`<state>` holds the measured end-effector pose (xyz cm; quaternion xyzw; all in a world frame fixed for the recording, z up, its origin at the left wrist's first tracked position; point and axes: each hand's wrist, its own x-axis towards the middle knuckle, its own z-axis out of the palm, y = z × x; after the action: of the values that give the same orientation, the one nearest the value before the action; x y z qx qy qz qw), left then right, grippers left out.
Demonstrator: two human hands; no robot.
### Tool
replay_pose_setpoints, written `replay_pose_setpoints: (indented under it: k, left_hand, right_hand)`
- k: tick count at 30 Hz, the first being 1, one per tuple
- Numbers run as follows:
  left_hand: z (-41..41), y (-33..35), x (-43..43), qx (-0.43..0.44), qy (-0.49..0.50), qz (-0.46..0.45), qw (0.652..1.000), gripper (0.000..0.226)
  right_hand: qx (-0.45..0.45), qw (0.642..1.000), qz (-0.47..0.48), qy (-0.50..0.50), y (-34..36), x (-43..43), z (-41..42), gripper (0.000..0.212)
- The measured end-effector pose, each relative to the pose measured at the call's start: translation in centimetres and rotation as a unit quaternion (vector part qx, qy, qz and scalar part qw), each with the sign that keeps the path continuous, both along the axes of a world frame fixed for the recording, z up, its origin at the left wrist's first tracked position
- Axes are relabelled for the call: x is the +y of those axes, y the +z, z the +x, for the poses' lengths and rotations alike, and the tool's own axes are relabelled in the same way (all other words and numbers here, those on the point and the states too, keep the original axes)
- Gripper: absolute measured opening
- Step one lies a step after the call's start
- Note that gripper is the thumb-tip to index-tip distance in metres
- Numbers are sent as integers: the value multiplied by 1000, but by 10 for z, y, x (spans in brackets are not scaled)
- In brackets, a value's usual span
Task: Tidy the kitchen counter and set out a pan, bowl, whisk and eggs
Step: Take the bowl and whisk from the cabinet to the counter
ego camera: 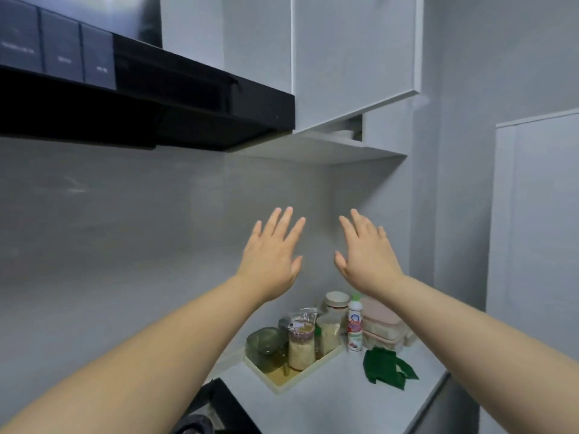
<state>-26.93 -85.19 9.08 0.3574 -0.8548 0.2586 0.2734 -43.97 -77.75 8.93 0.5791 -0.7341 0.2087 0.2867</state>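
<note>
Cabinet door (354,51) hangs ajar up and right of both raised hands, white dishes (343,134) just peeking out under it. Right hand (365,255) looks nearer that gap than left hand (271,255); both are spread flat, holding nothing. Egg boxes (387,327), 2 stacked, sit low right by the tray (282,382) and green cloth (387,366).

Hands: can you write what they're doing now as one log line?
left hand: open, raised, empty | right hand: open, raised, empty | tray: jars, on counter | green cloth: beside it
</note>
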Motion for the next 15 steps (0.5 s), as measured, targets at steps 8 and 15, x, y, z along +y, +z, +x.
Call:
replay_pose_setpoints:
  k: [8,15]
  left_hand:
    - [-85,56,-63,-24,-35,-68,997,74]
    - [-156,91,-82,-27,-49,-123,991,72]
  right_hand:
    - [-3,997,-50,-67,45,-35,-78,69]
    - [-20,993,-89,-74,78,-52,-148,69]
